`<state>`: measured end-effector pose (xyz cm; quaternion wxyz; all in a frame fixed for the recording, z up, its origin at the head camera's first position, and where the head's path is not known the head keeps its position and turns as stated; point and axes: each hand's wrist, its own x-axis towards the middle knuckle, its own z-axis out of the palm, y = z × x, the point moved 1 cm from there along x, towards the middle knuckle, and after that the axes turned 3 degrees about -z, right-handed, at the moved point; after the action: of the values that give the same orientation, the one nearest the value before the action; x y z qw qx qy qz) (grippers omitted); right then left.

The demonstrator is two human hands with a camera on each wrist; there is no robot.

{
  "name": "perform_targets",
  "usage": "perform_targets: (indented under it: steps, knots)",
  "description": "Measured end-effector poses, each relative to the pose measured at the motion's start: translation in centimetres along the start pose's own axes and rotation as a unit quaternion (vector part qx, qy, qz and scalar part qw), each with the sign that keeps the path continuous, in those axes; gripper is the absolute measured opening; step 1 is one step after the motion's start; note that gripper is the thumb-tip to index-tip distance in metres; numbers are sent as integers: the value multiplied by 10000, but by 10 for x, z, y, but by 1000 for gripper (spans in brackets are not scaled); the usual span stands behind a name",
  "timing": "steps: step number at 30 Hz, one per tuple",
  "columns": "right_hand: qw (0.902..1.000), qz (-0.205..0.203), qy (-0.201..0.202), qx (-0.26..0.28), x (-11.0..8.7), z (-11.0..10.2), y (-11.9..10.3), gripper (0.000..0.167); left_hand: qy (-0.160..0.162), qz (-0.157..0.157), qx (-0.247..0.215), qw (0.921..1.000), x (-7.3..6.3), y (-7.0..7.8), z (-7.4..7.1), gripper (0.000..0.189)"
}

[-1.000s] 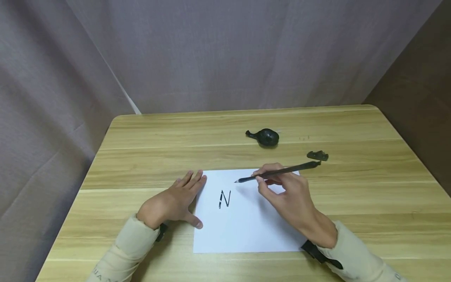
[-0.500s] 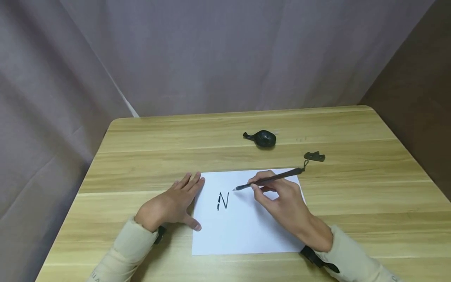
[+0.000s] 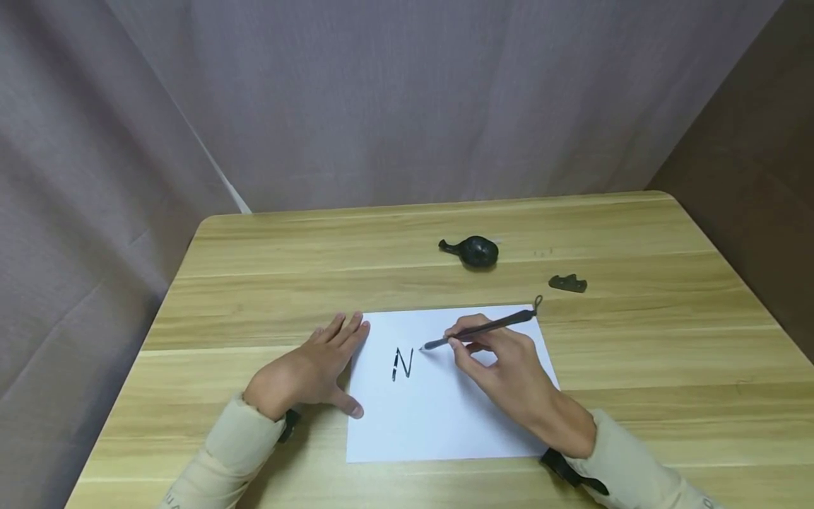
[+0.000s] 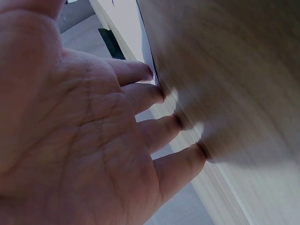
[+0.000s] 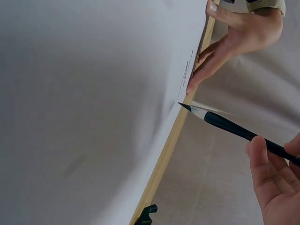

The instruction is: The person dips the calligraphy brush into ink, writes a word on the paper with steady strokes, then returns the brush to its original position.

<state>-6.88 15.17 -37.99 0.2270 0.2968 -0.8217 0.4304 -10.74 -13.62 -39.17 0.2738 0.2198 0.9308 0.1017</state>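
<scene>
A sheet of white paper [image 3: 407,428] lies on the wooden table with a black letter N [image 3: 395,365] on its left half. In the head view my right hand [image 3: 509,371] pinches a dark calligraphy brush [image 3: 511,320] between thumb and fingers. The brush leans, its tip just right of the top of the N and its looped end up to the right. In the right wrist view, the dark brush tip is right at the paper's surface. My left hand [image 3: 311,371] rests at the paper's left edge, fingers spread, with the thumb on the sheet.
Behind the paper lies a black, rounded object [image 3: 478,252] with a narrow neck pointing left. A small dark brush rest [image 3: 568,284] with humps stands to its right. The wooden table [image 3: 254,283] ends at a grey curtain [image 3: 407,106].
My right hand has moved slightly down and left, lowering the brush tip toward the paper near the N. The head view has shifted a little; my left hand stays at the paper's edge.
</scene>
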Motion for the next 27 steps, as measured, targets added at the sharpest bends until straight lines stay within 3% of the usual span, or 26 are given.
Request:
perform_targets:
  steps: [18,27]
  knots:
    - [9992,233,-313,-2,-7,-5,-6,28,-7,41,-2,10000,0,-1,-1,134]
    - [9989,164,-447,34,-8,-8,-14,28,-12,64,-99,9999,-1,-1,-1,133]
